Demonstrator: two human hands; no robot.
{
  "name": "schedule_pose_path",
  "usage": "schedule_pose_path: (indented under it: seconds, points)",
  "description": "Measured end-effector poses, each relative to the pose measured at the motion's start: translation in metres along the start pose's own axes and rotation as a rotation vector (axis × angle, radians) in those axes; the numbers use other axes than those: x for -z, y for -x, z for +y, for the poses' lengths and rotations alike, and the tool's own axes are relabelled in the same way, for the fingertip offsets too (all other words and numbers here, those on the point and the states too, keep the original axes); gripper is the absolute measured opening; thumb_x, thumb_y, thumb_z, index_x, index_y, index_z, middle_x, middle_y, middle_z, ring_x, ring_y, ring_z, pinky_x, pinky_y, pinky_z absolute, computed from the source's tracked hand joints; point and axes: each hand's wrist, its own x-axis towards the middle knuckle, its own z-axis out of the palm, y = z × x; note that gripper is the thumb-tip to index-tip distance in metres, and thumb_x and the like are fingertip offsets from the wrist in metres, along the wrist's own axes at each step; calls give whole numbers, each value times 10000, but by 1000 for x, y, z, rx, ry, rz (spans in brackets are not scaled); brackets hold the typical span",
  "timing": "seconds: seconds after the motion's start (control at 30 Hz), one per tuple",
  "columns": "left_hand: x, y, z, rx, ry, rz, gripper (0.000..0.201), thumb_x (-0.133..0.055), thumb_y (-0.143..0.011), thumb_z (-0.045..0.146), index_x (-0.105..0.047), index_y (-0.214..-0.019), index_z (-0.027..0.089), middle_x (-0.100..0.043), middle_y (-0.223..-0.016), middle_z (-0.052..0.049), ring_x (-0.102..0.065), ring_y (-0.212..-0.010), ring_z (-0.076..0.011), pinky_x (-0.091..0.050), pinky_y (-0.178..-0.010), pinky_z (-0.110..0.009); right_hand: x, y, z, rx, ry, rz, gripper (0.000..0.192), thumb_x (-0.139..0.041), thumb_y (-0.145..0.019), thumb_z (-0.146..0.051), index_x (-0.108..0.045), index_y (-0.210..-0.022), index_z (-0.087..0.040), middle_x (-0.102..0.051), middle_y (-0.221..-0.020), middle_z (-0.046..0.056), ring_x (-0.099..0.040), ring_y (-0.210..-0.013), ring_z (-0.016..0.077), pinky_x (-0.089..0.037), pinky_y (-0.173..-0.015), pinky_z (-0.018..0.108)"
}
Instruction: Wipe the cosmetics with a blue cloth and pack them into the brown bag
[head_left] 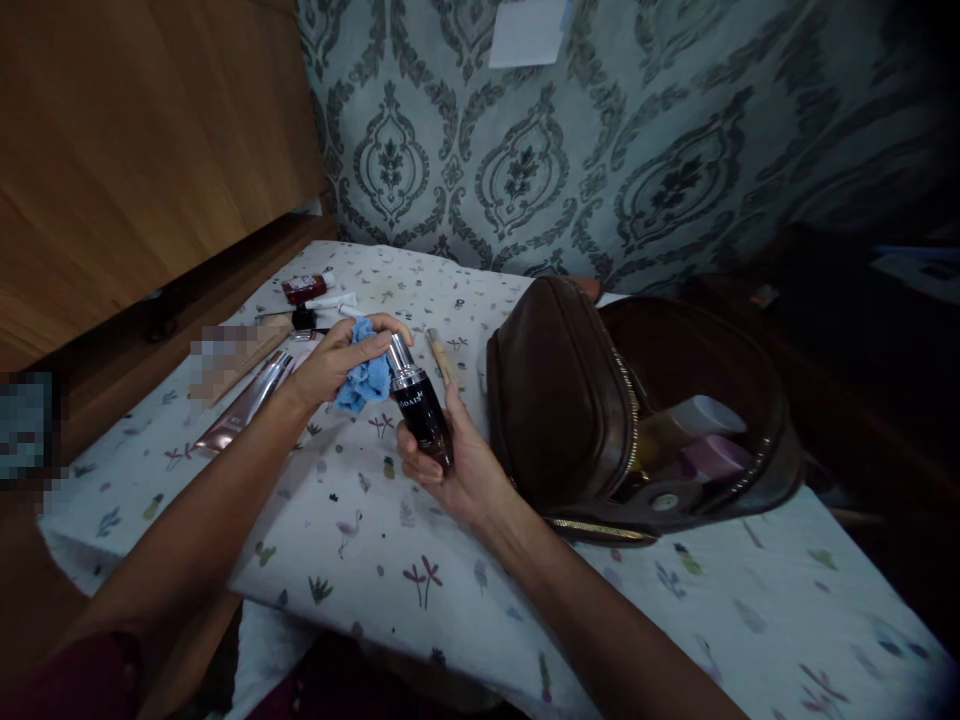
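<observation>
A dark cosmetic bottle with a silver cap leans in my right hand, whose fingers wrap round its lower part. My left hand grips a crumpled blue cloth, and its fingers reach the bottle's silver cap. Just beyond the bottle, a slim beige tube lies on the patterned cloth cover. To the right stands a brown leather bag, unzipped, with a clear-topped bottle and a pink item inside.
Left of my hands lie a rose-gold tube, a small red bottle, a white tube and a beige item, partly blurred out. A wooden cabinet borders the left side, and a patterned wall the back.
</observation>
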Motion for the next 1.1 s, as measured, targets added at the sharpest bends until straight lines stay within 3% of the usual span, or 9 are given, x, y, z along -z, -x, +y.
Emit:
schedule_pose_path:
  seconds: [0.13,0.2,0.33,0.5,0.7,0.8,0.93,1.03,1.1]
  points:
    - [2,0,1,-19,-24,73,395,-738,-760,547,-700,-868,169,-562,-646,18,-476,-518,-94,-367,-474,-218,-3,0,3,161,123,198,567,-899,-560,-488,-500,-846,-205,-613,-705,-46,-400,-473,40,-232,-420,170]
    - [3,0,2,-17,-44,87,411,-744,-752,557,-699,-865,165,-567,-646,17,-476,-521,-93,-370,-476,-216,-3,-2,5,199,149,259,574,-924,-523,-432,-495,-827,-203,-584,-672,-54,-481,-534,64,-268,-437,163]
    - [5,0,2,-21,-65,79,412,-736,-761,559,-700,-866,162,-572,-652,9,-493,-542,-99,-386,-487,-211,-1,-4,8,169,131,235,535,-859,-598,-560,-574,-836,-175,-632,-703,1,-530,-583,86,-312,-469,176]
    - [3,0,3,-23,-35,65,402,-726,-767,549,-697,-851,156,-581,-658,3,-519,-555,-110,-408,-498,-219,2,-2,7,59,114,127,560,-721,-716,-681,-681,-813,-132,-578,-628,8,-463,-510,78,-330,-481,215]
    - [0,0,-1,-35,38,57,389,-750,-757,526,-712,-852,151,-573,-664,6,-505,-558,-100,-411,-515,-212,1,-1,1,-56,-17,-12,564,-531,-889,-674,-670,-824,-131,-414,-505,-54,-238,-410,50,-217,-419,204]
    - [-2,-1,-3,-30,65,70,385,-748,-763,522,-715,-850,149,-575,-663,8,-502,-549,-94,-403,-504,-202,0,-1,2,-23,-32,-31,555,-585,-830,-719,-608,-826,-164,-496,-529,-50,-220,-396,40,-203,-405,194]
    - [-5,-2,0,-8,101,89,420,-797,-696,537,-708,-793,138,-575,-628,14,-498,-518,-87,-404,-487,-195,-1,-1,7,124,57,109,523,-849,-647,-562,-558,-886,-199,-673,-736,-14,-386,-449,31,-274,-437,166]
    - [-8,-2,3,4,121,108,429,-824,-653,533,-699,-763,138,-572,-604,18,-491,-493,-84,-391,-460,-193,-1,-3,9,144,83,185,519,-890,-597,-509,-589,-886,-200,-668,-723,-12,-553,-579,84,-395,-518,182]
    - [-12,-2,4,7,138,149,428,-835,-631,528,-690,-744,142,-567,-588,24,-490,-482,-83,-388,-450,-193,-1,-4,10,149,80,194,507,-878,-598,-537,-637,-882,-194,-662,-725,-11,-584,-641,100,-438,-573,198]
